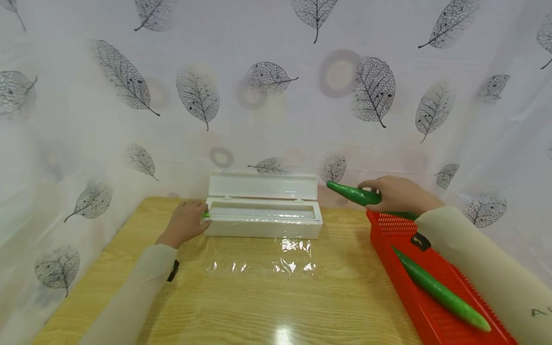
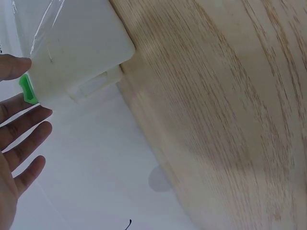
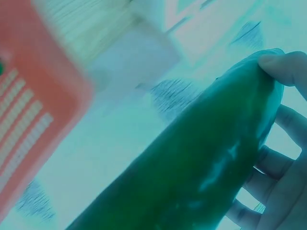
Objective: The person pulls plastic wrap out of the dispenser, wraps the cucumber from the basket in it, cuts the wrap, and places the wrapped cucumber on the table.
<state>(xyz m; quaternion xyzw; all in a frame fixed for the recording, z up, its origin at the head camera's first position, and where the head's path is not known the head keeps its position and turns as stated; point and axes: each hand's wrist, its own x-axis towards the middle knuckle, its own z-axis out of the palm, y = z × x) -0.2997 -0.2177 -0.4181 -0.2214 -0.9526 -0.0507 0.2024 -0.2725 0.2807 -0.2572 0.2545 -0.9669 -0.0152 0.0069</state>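
Observation:
My left hand (image 1: 185,221) is at the left end of a white cling film dispenser (image 1: 263,229) with its lid raised. In the left wrist view, its thumb and index finger pinch the green slide cutter (image 2: 29,89), the other fingers spread below. Clear cling film (image 1: 293,258) trails from the dispenser's front onto the table. My right hand (image 1: 394,194) grips a long green cucumber (image 1: 353,193) above the far end of a red basket (image 1: 390,266). In the right wrist view, the thumb lies near one end of this cucumber (image 3: 192,158), whose surface looks glossy.
Another cucumber (image 1: 444,290) lies in the red basket, along the right side of the wooden table (image 1: 258,302). A leaf-patterned curtain (image 1: 276,124) hangs close behind the dispenser and continues along both sides.

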